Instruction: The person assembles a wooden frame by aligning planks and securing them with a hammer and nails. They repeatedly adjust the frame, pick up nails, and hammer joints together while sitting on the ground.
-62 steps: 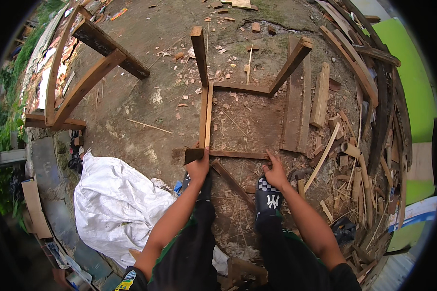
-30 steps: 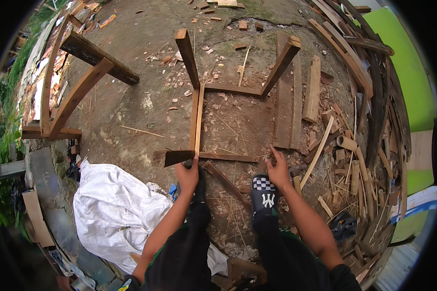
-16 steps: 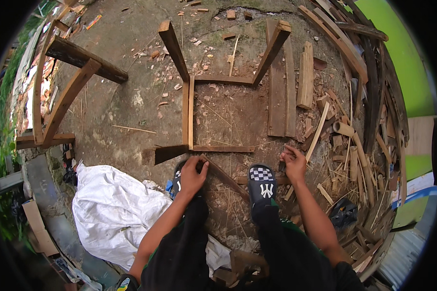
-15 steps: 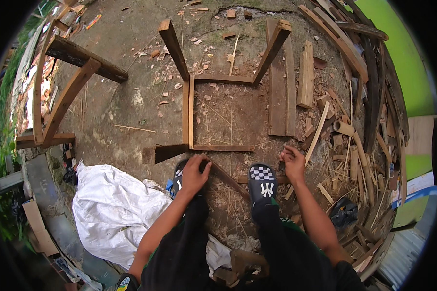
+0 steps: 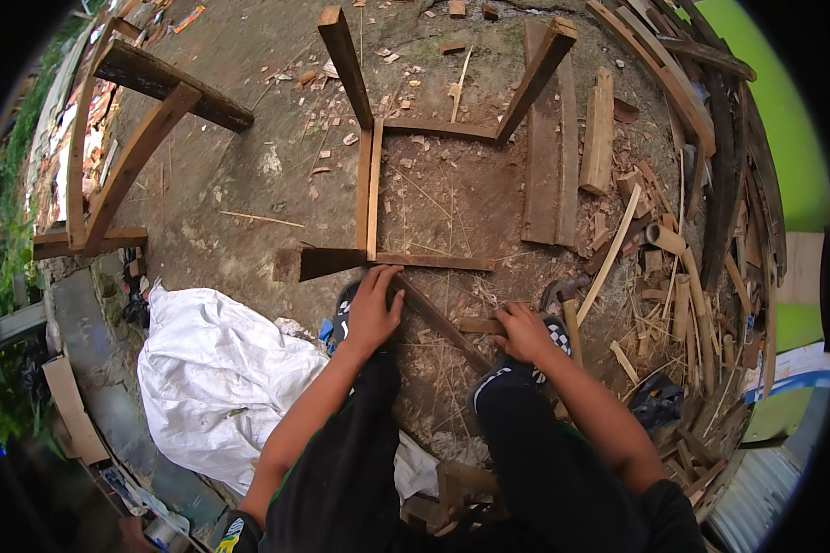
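Observation:
My left hand (image 5: 375, 302) is closed around the upper end of a narrow wooden strip (image 5: 438, 319), beside the near left corner of a wooden frame (image 5: 433, 262). The strip slants down toward my right foot. At the right, my right hand (image 5: 526, 334) bends over the end of a short piece of wood (image 5: 479, 325), thumb and fingers on either side of it. Part of that piece is hidden under the hand. The frame lies on the ground with legs (image 5: 346, 69) sticking up. What looks like a hammer (image 5: 571, 327) lies just right of my right foot.
A second wooden frame (image 5: 138, 175) stands at the far left. Below it lies a white sack (image 5: 217, 378). Long planks (image 5: 546, 157), bamboo pieces (image 5: 666, 240) and scrap wood crowd the right side. Wood chips are scattered over the ground. My sandalled feet are between the hands.
My right hand has moved left and down onto the short piece of wood. My right foot has turned, and the hammer-like tool now shows. My left hand stays at the strip.

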A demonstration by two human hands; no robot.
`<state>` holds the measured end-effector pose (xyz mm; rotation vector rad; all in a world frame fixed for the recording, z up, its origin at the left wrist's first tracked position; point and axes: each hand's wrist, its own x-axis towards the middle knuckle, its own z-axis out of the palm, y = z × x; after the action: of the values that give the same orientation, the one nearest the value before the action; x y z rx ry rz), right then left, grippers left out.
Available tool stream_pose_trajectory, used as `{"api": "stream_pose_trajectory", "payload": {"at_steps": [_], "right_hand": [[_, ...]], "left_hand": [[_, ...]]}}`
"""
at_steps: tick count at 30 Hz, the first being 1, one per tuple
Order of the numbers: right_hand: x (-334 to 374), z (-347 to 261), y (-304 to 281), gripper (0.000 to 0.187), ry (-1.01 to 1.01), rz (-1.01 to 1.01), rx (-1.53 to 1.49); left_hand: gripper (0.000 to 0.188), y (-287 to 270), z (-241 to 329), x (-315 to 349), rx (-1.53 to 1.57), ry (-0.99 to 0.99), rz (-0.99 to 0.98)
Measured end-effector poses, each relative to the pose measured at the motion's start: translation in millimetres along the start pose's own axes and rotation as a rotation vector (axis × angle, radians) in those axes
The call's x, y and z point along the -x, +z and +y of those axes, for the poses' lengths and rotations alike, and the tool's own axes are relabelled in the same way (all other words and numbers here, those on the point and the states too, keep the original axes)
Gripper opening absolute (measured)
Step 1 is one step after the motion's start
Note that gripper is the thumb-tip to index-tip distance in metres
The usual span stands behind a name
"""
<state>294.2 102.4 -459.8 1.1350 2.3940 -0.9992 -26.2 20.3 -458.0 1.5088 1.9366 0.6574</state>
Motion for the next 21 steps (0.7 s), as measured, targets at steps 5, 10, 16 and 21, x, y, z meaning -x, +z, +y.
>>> {"api": "stream_pose_trajectory", "payload": {"at_steps": [5, 10, 16, 21], "right_hand": [[-1, 10, 27, 0.052, -0.029, 0.039, 0.250], [5, 20, 22, 0.050, -0.010, 0.266, -0.037], [-20, 19, -63, 0.031, 0.113, 0.873, -0.747], [-52, 6, -122, 0.039, 0.177, 0.611, -1.491]], "left_hand": [[0.024, 3, 2, 5, -0.008, -0.027, 0.063], [0.020, 2, 12, -2, 0.072, 0.045, 0.090], [0.021, -3, 35, -9, 0.203, 0.101, -0.065], [0.044, -5, 67, -27, 0.438, -0.031, -0.419]]}}
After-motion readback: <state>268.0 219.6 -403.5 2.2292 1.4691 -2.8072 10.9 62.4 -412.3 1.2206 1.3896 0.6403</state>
